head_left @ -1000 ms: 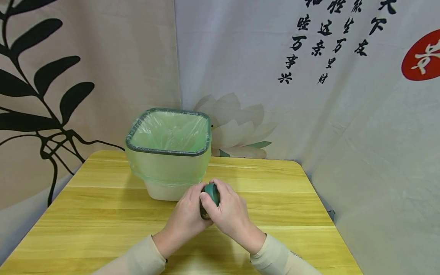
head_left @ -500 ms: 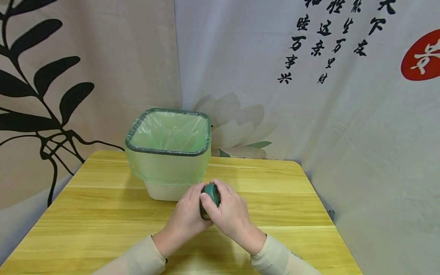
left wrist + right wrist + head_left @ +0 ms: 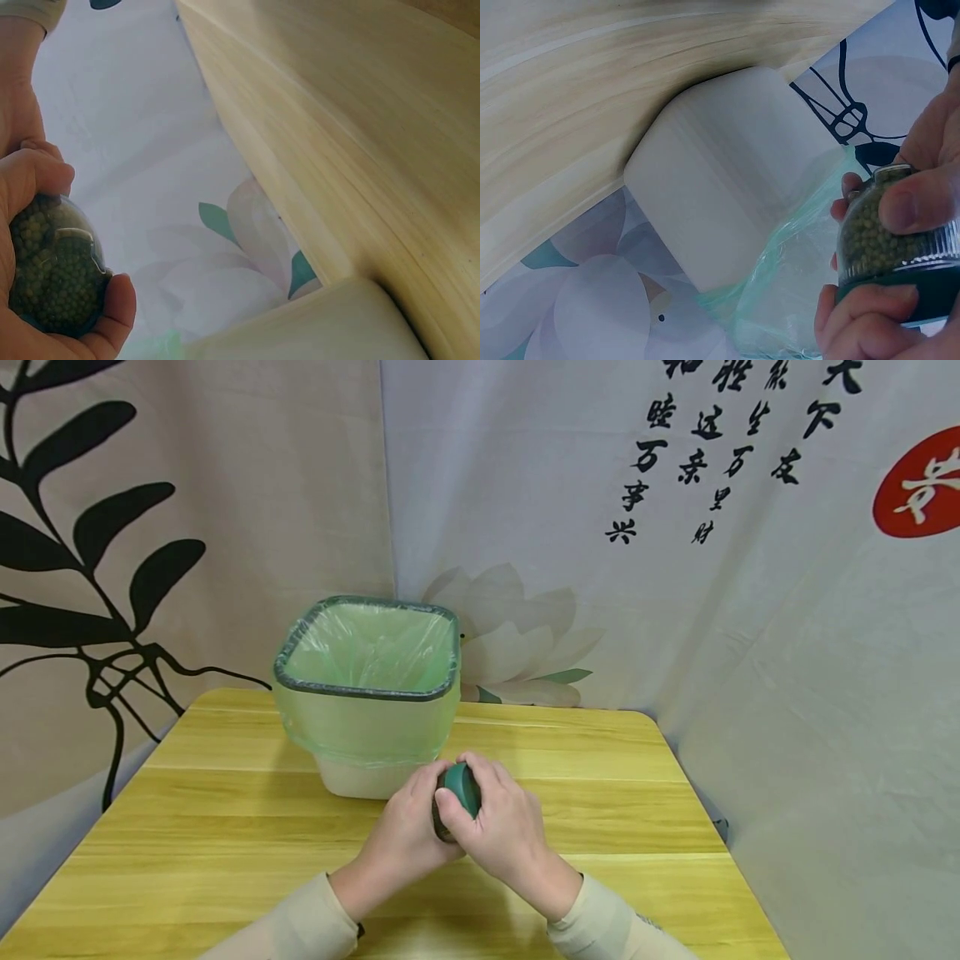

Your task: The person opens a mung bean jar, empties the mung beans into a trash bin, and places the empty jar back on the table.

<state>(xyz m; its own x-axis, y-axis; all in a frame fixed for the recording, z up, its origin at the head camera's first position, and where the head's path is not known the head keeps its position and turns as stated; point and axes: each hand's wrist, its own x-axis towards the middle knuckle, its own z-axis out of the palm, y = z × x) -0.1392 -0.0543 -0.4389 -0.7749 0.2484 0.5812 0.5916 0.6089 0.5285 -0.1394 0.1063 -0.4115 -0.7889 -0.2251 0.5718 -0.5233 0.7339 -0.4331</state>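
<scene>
Between both hands is a small clear jar [image 3: 874,236] full of green beans or seeds, with a dark green lid [image 3: 467,783]. It is held above the table, tilted on its side. My left hand [image 3: 408,822] curls round the jar from the left. From the right, my right hand [image 3: 504,827] grips it at the lid, thumb laid over the near side. In the left wrist view, fingers wrap the jar's rounded clear end [image 3: 60,277]. Much of the jar is hidden by the hands in the head view.
A pale bin [image 3: 358,779] lined with a green plastic bag [image 3: 367,727] stands at the back left of the wooden table [image 3: 600,793], just beyond the hands. Printed cloth [image 3: 525,485] hangs behind the table and along its right side.
The jar has turned slightly in the hands, so a little more of the green lid shows. Both hands stay almost in place, and the bin has not moved.
</scene>
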